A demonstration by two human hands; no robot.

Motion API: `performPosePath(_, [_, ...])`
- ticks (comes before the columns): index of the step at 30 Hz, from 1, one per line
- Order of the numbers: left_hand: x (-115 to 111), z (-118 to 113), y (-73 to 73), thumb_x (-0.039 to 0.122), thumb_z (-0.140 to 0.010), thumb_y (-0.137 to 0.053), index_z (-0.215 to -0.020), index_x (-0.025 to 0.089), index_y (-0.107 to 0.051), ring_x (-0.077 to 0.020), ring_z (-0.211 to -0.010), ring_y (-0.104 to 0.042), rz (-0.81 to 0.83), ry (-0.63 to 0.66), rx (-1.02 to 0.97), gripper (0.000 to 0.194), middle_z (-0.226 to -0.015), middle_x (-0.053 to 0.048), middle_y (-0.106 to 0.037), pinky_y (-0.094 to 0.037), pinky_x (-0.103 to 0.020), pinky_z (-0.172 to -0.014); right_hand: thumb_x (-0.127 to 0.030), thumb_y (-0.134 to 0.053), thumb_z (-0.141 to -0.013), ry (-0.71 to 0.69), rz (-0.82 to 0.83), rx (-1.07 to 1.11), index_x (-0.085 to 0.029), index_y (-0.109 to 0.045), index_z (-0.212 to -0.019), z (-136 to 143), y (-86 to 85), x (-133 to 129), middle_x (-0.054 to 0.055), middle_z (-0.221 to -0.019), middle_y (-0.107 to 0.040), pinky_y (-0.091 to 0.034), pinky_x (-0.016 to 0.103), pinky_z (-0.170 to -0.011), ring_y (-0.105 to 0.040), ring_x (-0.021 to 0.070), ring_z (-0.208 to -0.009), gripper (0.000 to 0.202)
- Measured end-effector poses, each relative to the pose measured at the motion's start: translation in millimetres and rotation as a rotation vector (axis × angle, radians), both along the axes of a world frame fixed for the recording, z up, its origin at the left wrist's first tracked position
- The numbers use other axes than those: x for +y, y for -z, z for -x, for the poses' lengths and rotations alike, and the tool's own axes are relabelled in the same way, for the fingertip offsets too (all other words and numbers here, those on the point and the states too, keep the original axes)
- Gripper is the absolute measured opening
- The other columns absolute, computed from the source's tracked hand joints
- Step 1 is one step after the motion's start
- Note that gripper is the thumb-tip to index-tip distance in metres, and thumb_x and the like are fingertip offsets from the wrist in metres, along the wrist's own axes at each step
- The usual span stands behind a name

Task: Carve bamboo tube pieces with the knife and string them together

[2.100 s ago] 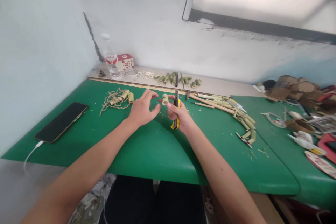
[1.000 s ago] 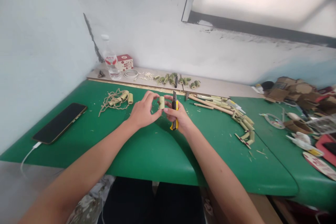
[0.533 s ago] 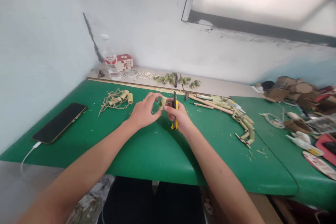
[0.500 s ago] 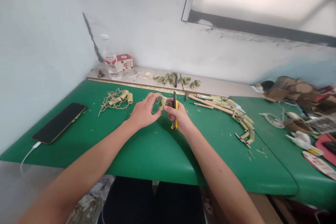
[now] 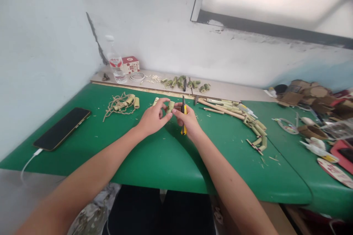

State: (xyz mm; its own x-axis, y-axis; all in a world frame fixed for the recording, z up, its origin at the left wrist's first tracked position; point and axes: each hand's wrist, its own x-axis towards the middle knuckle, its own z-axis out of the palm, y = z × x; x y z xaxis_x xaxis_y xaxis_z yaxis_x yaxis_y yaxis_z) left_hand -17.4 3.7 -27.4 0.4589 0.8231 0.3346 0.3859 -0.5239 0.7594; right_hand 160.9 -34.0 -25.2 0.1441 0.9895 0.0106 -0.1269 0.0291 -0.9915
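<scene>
A short green bamboo piece (image 5: 170,107) is held upright between the fingertips of both hands, above the middle of the green mat. My left hand (image 5: 152,118) grips it from the left with thumb and fingers. From the right, my right hand (image 5: 189,119) pinches the same piece and also holds a yellow and black utility knife (image 5: 184,119), its blade end pointing away from me. Another bamboo piece (image 5: 156,101) shows just behind my left hand. Bamboo pieces with tangled string (image 5: 121,103) lie to the left.
A phone (image 5: 63,128) with a cable lies at left. A bottle (image 5: 117,67), a box (image 5: 131,65) and cut bamboo pieces (image 5: 181,82) line the back ledge. Wooden-handled tools (image 5: 220,108) and strung bamboo segments (image 5: 259,130) lie at right, with clutter beyond.
The fingers of my left hand have shifted around the held bamboo piece, and a bamboo piece behind that hand has come into view. My right hand and the knife have barely moved.
</scene>
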Motion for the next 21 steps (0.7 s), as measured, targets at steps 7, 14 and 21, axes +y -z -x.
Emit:
performPosePath(7, [5.9, -3.4, 8.4, 0.031, -0.09, -0.072, -0.13, 0.022, -0.056, -0.0099, -0.061, -0.055, 0.085, -0.08, -0.172, 0.044, -0.101, -0.002, -0.071, -0.045, -0.026, -0.063, -0.075, -0.066, -0.092, 0.002, -0.174, -0.359, -0.025, -0.058, -0.084, -6.9, -3.5, -4.0, -0.003, -0.068, -0.051, -0.03, 0.029, -0.052, -0.039, 0.013, -0.056, 0.051])
performPosePath(14, [8.9, -3.8, 6.4, 0.03, -0.091, -0.071, -0.112, 0.019, -0.066, -0.01, -0.063, -0.056, 0.122, -0.098, -0.253, 0.024, -0.103, -0.005, -0.074, -0.044, -0.025, -0.061, -0.071, -0.047, -0.102, -0.115, -0.22, -0.775, -0.025, -0.041, -0.076, -7.7, -5.3, -8.8, -0.003, -0.064, -0.046, -0.028, 0.031, -0.062, -0.04, 0.0158, -0.062, 0.053])
performPosePath(21, [5.6, -3.9, 1.9, 0.028, -0.091, -0.066, -0.112, 0.018, -0.066, -0.011, -0.065, -0.057, 0.113, -0.094, -0.269, 0.024, -0.102, -0.004, -0.073, -0.044, -0.025, -0.061, -0.067, -0.044, -0.105, -0.178, -0.204, -0.845, -0.025, -0.039, -0.075, -5.2, -4.7, -8.9, -0.003, -0.063, -0.046, -0.026, 0.031, -0.061, -0.038, 0.0154, -0.06, 0.051])
